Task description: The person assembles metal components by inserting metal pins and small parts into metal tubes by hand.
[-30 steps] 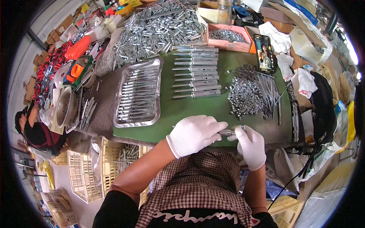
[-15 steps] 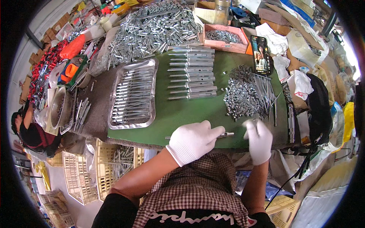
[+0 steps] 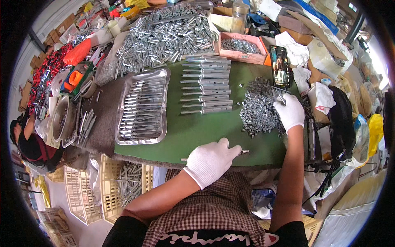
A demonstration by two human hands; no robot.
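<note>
My left hand (image 3: 212, 158), in a white knit glove, is closed around a slim metal tube (image 3: 245, 152) near the table's front edge. The tube's end juts out past the fingertips, and a thin shaft shows on the other side of the fist. My gloved right hand (image 3: 290, 110) is at the heap of small metal nuts (image 3: 259, 113), by the thin metal rods. Its fingers are bent together; what they grip is too small to make out. Several tubes with thin shafts (image 3: 212, 86) lie in a row mid-table. A metal tray (image 3: 164, 119) holds more thin rods.
A big pile of metal tubes (image 3: 164, 37) covers the back. Beside it stand a pink box of small parts (image 3: 242, 53) and a phone (image 3: 279, 68). Yellow crates (image 3: 82, 189) stand below the table at left. Another person (image 3: 35, 140) is at far left.
My right hand has gone from beside the tube's end, forward to the nuts and rods. My left hand keeps its hold on the tube, slightly lower in view.
</note>
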